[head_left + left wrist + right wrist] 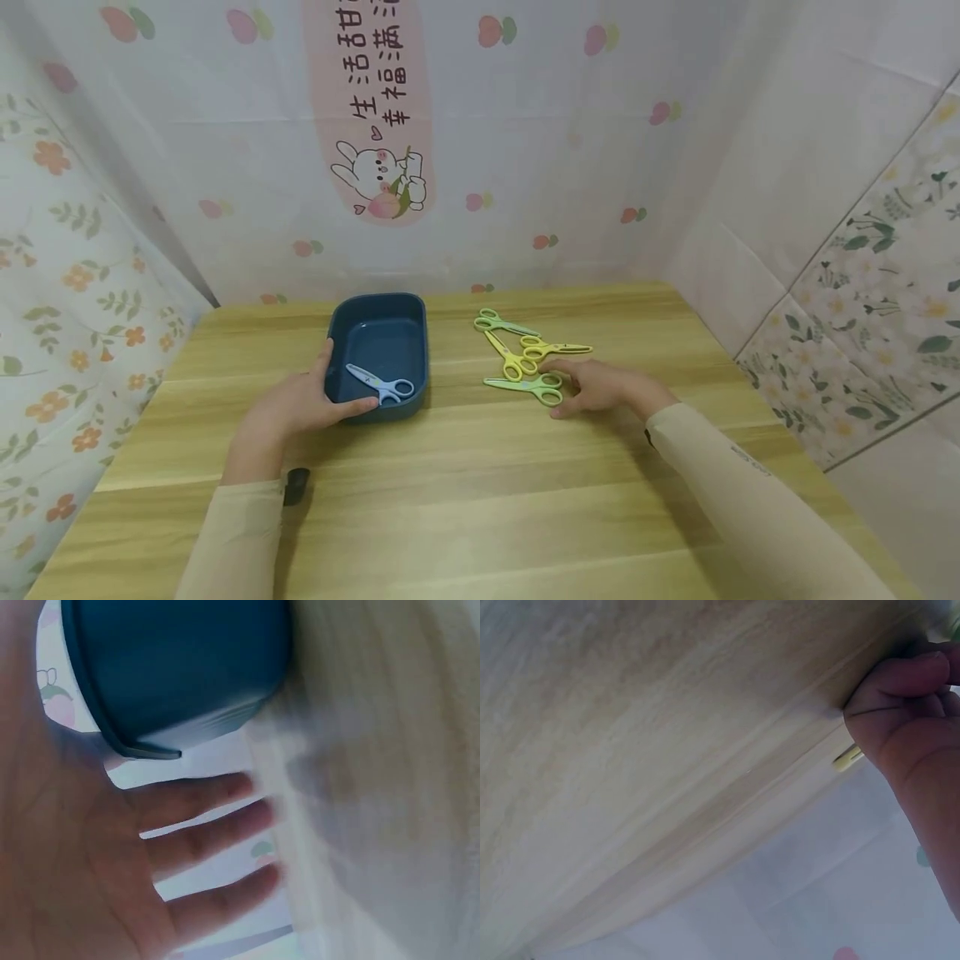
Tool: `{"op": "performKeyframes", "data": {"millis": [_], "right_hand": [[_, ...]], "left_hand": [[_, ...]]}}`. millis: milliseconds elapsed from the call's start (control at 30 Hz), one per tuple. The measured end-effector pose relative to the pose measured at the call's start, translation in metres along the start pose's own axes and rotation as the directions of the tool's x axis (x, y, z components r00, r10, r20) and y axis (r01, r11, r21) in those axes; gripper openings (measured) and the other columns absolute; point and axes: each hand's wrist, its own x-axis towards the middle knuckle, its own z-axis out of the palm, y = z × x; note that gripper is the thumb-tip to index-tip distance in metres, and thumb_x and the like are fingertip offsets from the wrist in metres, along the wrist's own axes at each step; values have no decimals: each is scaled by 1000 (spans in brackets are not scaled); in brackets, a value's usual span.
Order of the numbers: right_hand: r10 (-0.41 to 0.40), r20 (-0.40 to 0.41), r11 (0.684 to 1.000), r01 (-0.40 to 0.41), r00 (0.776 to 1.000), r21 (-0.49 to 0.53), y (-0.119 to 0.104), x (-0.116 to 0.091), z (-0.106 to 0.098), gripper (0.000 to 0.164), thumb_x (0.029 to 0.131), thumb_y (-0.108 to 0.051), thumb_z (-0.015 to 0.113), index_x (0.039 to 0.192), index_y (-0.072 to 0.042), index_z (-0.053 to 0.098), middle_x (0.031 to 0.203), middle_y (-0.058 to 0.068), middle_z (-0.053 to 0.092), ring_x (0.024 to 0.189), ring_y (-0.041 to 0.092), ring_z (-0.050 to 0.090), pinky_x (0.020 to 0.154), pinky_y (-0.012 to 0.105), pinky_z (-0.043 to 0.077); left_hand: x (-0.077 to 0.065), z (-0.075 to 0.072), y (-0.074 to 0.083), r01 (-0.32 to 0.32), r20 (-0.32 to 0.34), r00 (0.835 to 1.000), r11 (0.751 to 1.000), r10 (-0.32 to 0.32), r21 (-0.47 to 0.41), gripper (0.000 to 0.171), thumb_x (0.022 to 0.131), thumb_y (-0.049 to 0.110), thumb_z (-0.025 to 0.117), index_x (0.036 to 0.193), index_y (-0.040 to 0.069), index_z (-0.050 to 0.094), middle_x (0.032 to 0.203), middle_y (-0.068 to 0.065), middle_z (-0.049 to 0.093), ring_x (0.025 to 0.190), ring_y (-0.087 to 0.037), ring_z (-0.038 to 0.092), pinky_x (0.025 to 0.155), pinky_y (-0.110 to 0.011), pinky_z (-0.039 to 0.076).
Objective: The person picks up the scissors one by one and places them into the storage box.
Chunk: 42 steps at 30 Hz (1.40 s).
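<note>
My left hand [296, 404] rests on the near left corner of a dark blue container [426, 358], its thumb along the front and a finger at the left side. In the left wrist view, three straight fingers [214, 844] stand apart from the container [180, 667]. Light blue scissors [381, 384] lie in the container, the handles near the front rim. My right hand [596, 386] reaches around the handles of light green scissors [528, 386], thumb and forefinger apart on either side. Firm contact there cannot be made out; the right wrist view mostly hides the scissors.
Beyond the right hand lie two yellow scissors [512, 358] [558, 347] and other green scissors [498, 323], close together on the wooden table [450, 500]. A patterned curtain [525, 150] hangs behind the table, with more sheeting on both sides.
</note>
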Motion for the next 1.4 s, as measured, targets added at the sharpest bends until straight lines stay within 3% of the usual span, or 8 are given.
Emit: {"op": "performKeyframes", "data": {"millis": [167,267,633,867,1067,1133,1300,1400], "right_hand": [[-16,-24,999,15,1000,-33,3,2,1,81,79,-58,73,148,-38,35,147,7,47,126,26,49,106,53,39],[-11,-32,999,9,999,-46,4,1,2,80,79,-59,72,148,-40,36,148,9,47,130,28,48,107,54,39],[-12,-21,999,12,1000,-39,4,0,4,80,80,-59,71,149,-40,36,148,10,47,128,27,50,106,53,40],[-27,-26,997,25,999,-66,2,-1,1,79,83,-56,70,151,-35,35,146,12,49,124,26,51,105,53,41],[-44,-38,996,41,998,-77,2,0,0,79,83,-56,70,151,-33,36,131,9,57,105,21,50,97,45,43],[-40,-35,997,37,999,-71,2,1,0,79,83,-56,70,151,-34,36,117,7,60,96,20,49,89,42,43],[-22,-29,998,20,999,-52,3,0,-1,78,83,-53,72,150,-34,38,84,1,48,76,16,42,71,35,37],[-41,-31,998,40,999,-57,5,0,0,77,83,-53,72,149,-34,39,77,-4,43,72,14,39,67,32,35]], "left_hand": [[2,3,-4,-27,-39,999,1000,27,2,140,62,97,47,157,13,-13,156,-37,18,140,-59,22,100,-72,36],[5,6,-8,-40,-18,999,999,39,-28,139,64,94,49,156,12,-16,157,-38,13,141,-59,19,102,-72,33],[10,14,-15,-60,33,997,990,65,-131,138,71,86,55,152,11,-26,151,-38,30,131,-49,46,103,-60,42],[12,12,-15,-55,43,997,991,61,-121,137,71,87,54,151,9,-27,148,-39,33,129,-48,48,103,-60,43],[11,10,-16,-51,46,997,989,58,-142,138,71,86,55,150,11,-30,149,-39,33,129,-47,48,102,-58,43],[11,9,-16,-52,47,997,988,59,-148,139,71,87,55,149,11,-31,149,-39,32,130,-47,47,103,-59,43],[13,10,-14,-53,49,997,988,61,-148,139,70,88,54,149,12,-33,151,-37,30,131,-47,47,103,-59,42],[11,12,-15,-43,56,997,988,52,-148,139,70,88,54,149,13,-32,152,-36,29,131,-47,46,104,-59,42]]}}
